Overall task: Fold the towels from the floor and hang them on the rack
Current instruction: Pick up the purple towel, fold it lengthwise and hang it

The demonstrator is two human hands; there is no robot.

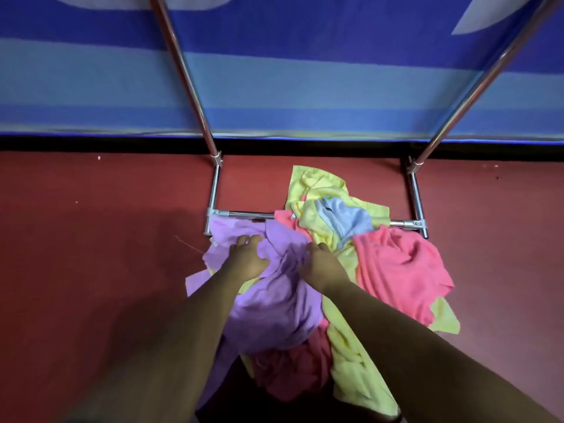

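Observation:
A heap of towels lies on the red floor at the foot of a metal rack (pixel 415 193). On top at the left is a purple towel (pixel 274 297). My left hand (pixel 247 256) grips its upper left part, fingers curled into the cloth. My right hand (pixel 323 264) grips its bunched right edge. Beside it lie a pink towel (pixel 399 267), yellow towels (pixel 351 355), a small blue towel (pixel 348 219) and a darker pink one (pixel 293 370) underneath.
The rack's two slanted chrome poles (pixel 186 74) rise toward the top of the view, its base bar (pixel 241 213) crossing under the heap. A blue striped wall (pixel 305 87) stands behind. Bare red floor (pixel 91 239) spreads left and right.

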